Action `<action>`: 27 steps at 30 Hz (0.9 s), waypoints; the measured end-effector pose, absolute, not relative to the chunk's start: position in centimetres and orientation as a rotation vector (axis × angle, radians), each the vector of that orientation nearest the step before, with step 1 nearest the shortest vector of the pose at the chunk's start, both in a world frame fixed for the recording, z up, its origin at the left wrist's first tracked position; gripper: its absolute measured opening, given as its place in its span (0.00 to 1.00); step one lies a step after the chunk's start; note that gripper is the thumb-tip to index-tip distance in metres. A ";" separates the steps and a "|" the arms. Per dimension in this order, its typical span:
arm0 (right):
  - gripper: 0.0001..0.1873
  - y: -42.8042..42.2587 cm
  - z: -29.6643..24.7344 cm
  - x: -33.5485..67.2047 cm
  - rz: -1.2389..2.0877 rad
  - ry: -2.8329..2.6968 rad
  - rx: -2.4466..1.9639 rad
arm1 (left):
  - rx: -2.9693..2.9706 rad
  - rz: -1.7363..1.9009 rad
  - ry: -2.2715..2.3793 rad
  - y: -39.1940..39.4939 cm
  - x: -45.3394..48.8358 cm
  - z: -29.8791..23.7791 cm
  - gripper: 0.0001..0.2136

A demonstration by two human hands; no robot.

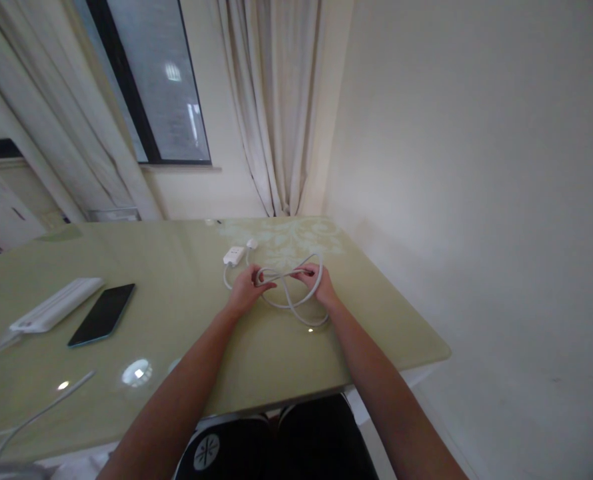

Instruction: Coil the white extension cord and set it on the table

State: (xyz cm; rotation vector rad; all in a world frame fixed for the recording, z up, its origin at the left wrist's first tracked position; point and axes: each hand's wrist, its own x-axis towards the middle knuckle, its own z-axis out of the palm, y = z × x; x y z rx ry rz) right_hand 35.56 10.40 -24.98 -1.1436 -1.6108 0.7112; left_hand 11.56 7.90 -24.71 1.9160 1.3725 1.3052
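Note:
A white power cord (pixel 281 305) lies partly in loops between my two hands, over the glossy table. My left hand (pixel 248 290) is closed round the loops on the left side. On the right side my right hand (pixel 319 283) grips the cord too, with a large loop passing across its fingers. Beyond my left hand, a white socket block (pixel 234 255) on the cord rests on the table, and a small white plug (pixel 251 245) lies just to its right. Some lower loops hang down close to the tabletop; whether they touch it I cannot tell.
The pale green table (pixel 376 307) has its right edge near a white wall (pixel 476 200). To the left lie a dark phone (pixel 102 316) and a long white power strip (pixel 59 305). A thin white cable (pixel 41 413) crosses the near left. Curtains (pixel 279 113) hang behind.

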 end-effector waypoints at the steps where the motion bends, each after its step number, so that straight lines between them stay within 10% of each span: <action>1: 0.14 10.5 -24.9 35.9 0.730 -1.625 -1.151 | 1.946 1.262 1.397 8.1 11.1 -24.7 0.23; 18: 0.21 10.0 -25.0 39.4 -0.133 -1.549 -1.616 | 2.233 0.901 1.759 7.3 10.1 -24.2 0.13; 27: 0.30 9.2 -24.9 36.4 0.064 -2.158 -1.225 | 2.157 0.859 1.992 6.5 12.2 -23.7 0.19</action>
